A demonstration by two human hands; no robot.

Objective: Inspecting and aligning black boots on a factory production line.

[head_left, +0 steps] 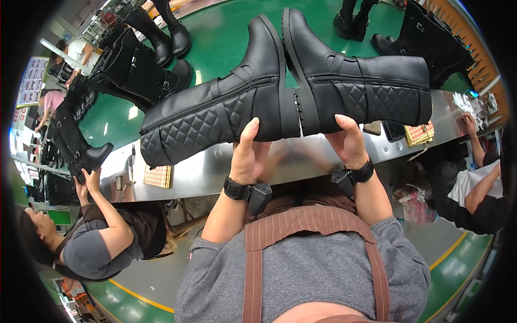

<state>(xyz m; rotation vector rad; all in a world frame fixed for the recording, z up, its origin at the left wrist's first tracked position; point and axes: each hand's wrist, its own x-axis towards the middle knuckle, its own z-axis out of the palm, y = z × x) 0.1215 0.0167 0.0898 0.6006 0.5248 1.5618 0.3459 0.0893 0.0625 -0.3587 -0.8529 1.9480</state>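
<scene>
Green conveyor belt (226,37) runs far, steel table edge (204,172) in front. Two tall black quilted boots held sole to sole above the table: left boot (215,110), right boot (366,89). Left hand (249,156) grips the left boot's heel; right hand (349,141) grips the right boot's. Co-worker at left (97,242) handles another black boot (81,145).

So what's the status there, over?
Left hand grips left boot. Right hand grips right boot. Soles pressed together above steel table. Nothing blocking.
</scene>
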